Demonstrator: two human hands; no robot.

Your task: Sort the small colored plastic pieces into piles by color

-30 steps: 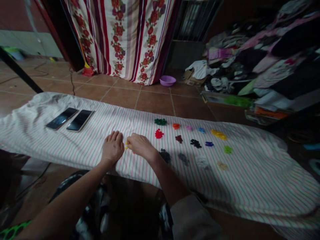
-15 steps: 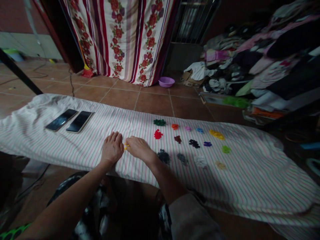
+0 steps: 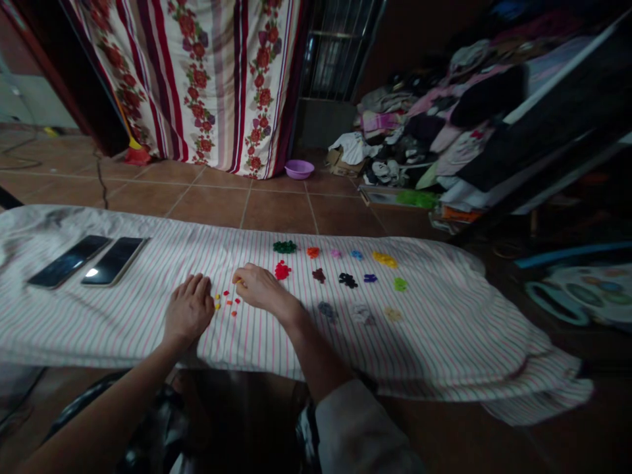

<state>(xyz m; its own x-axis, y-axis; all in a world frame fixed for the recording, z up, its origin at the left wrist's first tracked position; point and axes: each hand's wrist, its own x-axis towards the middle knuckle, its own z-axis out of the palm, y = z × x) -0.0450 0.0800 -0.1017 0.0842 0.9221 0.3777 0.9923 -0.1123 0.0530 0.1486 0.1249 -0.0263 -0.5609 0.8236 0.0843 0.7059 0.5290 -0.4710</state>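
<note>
My left hand lies palm down on the striped cloth, fingers stretched forward, its edge beside two small yellow pieces. Just right of these are several tiny red and orange pieces on the cloth. My right hand is pinched over the cloth beyond them, with a bit of a small yellow piece showing at its fingertips. Near that hand lies a pile of red pieces. A dark green pile sits behind it. My right forearm hides part of the cloth.
Small piles continue rightward: orange, brown, black, yellow, grey and lime green. Two phones rest at left on the striped cloth. A purple basin stands on the floor beyond.
My right hand has moved away from my left, forward and to the right, uncovering the small red, orange and yellow pieces between them. The camera view has turned to the right.
</note>
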